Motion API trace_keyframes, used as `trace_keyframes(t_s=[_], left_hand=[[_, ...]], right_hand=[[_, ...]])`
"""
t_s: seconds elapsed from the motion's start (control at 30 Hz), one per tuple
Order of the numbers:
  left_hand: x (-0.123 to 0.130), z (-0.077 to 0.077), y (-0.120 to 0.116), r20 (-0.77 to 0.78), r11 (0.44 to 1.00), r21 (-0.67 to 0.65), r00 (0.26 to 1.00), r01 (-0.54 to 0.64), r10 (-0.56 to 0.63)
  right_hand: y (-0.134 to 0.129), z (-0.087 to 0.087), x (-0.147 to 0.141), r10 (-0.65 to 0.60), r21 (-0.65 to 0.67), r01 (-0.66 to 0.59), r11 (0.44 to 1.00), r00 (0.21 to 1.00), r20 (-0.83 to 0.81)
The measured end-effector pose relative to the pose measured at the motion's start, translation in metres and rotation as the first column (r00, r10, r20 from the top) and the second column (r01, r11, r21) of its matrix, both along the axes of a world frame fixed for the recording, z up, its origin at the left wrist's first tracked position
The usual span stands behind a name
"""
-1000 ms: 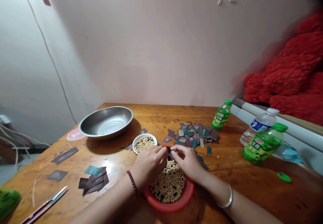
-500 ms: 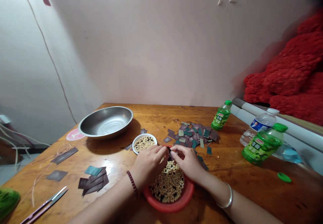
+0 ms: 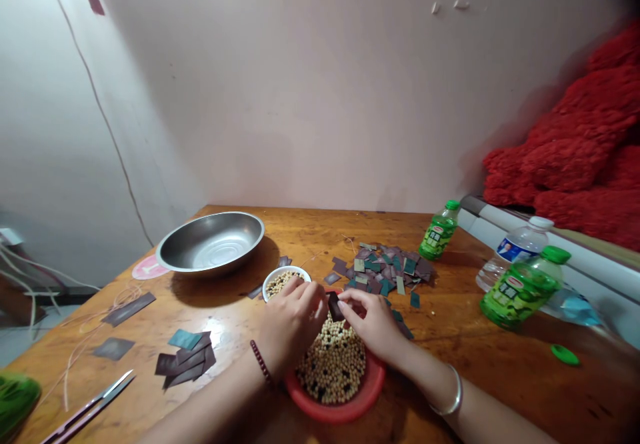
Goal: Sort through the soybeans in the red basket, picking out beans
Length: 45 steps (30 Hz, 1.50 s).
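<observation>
Figure: left hand and right hand at a dark square chip over a red plastic bowl.
Right fingers pinch the chip above the bowl's far rim; left fingers curl just beside it (contact hidden, so cannot tell). Soybeans fill the bowl; behind it lie a small white bowl, a pile of card chips and a steel basin.

A home room: wooden table, drink bottles, heaped red plush fabric.
</observation>
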<state>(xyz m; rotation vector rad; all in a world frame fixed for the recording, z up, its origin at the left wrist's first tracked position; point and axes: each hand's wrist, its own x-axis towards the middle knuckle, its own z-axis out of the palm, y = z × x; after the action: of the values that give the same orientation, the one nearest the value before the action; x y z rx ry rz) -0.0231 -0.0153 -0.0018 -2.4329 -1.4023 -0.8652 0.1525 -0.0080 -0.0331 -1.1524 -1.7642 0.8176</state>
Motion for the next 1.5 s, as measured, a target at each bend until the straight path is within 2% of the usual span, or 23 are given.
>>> trace_keyframes(t_s=[0.2,0.33,0.53,0.7,1.13,1.3,1.5], left_hand=[[-0.010,0.001,0.013,-0.023,0.966,-0.123,0.974,-0.227,0.226],[-0.019,0.001,0.021,-0.041,0.945,-0.206,0.967,-0.253,0.250],[-0.035,-0.001,0.030,-0.162,0.898,-0.181,0.913,-0.401,0.375],[-0.042,-0.005,0.036,-0.277,0.874,-0.254,0.897,-0.414,0.344],[-0.041,-0.006,0.036,-0.255,0.858,-0.309,0.905,-0.409,0.339],[-0.040,-0.006,0.035,-0.232,0.871,-0.305,0.917,-0.384,0.324],[-0.039,-0.005,0.035,-0.213,0.851,-0.346,0.916,-0.395,0.339]], right_hand=[[0.001,-0.001,0.000,-0.030,0.031,0.030,0.999,0.999,0.012],[0.000,0.002,0.000,-0.019,0.014,0.019,1.000,1.000,0.009],[-0.001,0.005,-0.001,-0.031,0.017,0.031,0.999,0.999,0.027],[-0.001,0.006,-0.002,-0.031,0.026,0.030,0.999,0.999,0.036],[-0.003,0.007,-0.002,-0.017,0.025,0.016,1.000,0.999,0.038],[-0.003,0.008,-0.001,-0.034,0.042,0.031,0.999,0.998,0.057],[-0.002,0.009,-0.002,-0.030,0.036,0.028,0.999,0.997,0.066]])
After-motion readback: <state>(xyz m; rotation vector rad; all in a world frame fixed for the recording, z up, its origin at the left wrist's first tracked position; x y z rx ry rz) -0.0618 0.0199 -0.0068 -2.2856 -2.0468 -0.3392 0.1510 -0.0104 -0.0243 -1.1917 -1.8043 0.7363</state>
